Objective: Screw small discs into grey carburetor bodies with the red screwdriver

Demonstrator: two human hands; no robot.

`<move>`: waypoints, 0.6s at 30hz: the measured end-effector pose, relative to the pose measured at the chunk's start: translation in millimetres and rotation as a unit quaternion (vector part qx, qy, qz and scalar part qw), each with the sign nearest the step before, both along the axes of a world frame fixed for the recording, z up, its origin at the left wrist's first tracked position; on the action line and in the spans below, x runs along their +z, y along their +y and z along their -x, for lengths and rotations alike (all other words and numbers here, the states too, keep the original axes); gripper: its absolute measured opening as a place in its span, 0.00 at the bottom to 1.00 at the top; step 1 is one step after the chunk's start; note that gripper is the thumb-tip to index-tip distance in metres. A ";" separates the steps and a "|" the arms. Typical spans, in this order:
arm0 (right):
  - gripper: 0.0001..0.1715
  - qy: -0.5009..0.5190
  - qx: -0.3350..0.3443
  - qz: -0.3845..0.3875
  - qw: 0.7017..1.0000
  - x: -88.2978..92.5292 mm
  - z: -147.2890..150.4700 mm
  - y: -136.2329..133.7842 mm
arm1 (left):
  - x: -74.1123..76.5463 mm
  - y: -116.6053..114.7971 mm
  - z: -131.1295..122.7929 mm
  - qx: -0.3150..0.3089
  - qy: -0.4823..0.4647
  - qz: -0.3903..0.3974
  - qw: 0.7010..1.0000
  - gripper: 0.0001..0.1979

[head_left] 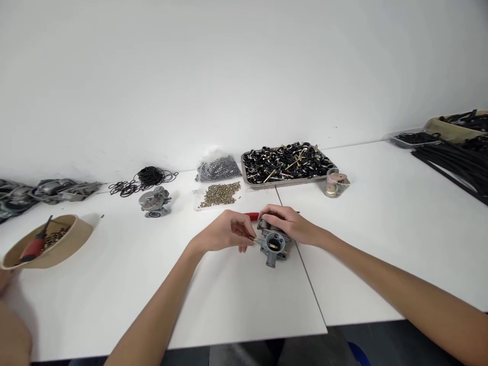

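A grey metal carburetor (273, 245) rests on the white table in front of me, its round bore facing me with a brass-coloured piece inside. My right hand (280, 222) is closed around its top and far side, steadying it. At its left side my left hand (233, 233) pinches a small metal piece (252, 237) against a thin stub of the carburetor; fingertips hide most of that piece, and its exact kind cannot be told. Just behind the carburetor lies a red-handled tool (252, 216), partly covered by my right hand.
Behind are a metal tray (263, 184) of black clamps, small brass parts (221, 194), a bag of dark pieces (218, 168) and a clear cup (335, 184). Left stand another carburetor (155, 201), black rings (150, 176) and a beige bowl (78, 236). Black tubes (453, 160) lie right.
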State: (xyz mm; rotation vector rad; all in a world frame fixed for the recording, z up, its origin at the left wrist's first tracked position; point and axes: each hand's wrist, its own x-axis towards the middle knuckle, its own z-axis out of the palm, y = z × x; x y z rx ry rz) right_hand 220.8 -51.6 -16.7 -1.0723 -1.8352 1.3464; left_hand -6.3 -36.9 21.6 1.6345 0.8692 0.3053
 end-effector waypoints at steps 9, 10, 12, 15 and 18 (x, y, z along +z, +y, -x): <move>0.24 -0.111 0.020 -0.084 0.990 20.7 -14.5 15.6 | -2.9 31.6 42.7 0.068 -0.056 -0.014 0.996 0.09; 0.25 -0.133 0.012 -0.113 0.985 30.5 -19.5 23.7 | -4.7 34.2 45.4 0.091 -0.069 -0.019 0.993 0.10; 0.23 -0.186 -0.026 -0.175 0.967 50.9 -29.2 45.7 | -8.9 37.9 47.5 0.141 -0.099 -0.026 0.985 0.11; 0.15 -0.281 -0.110 -0.245 0.921 69.5 -39.4 85.3 | -15.6 40.6 44.5 0.199 -0.135 -0.019 0.970 0.12; 0.12 -0.379 -0.144 -0.243 0.881 63.5 -41.6 117.3 | -19.6 40.5 39.0 0.222 -0.160 -0.012 0.962 0.12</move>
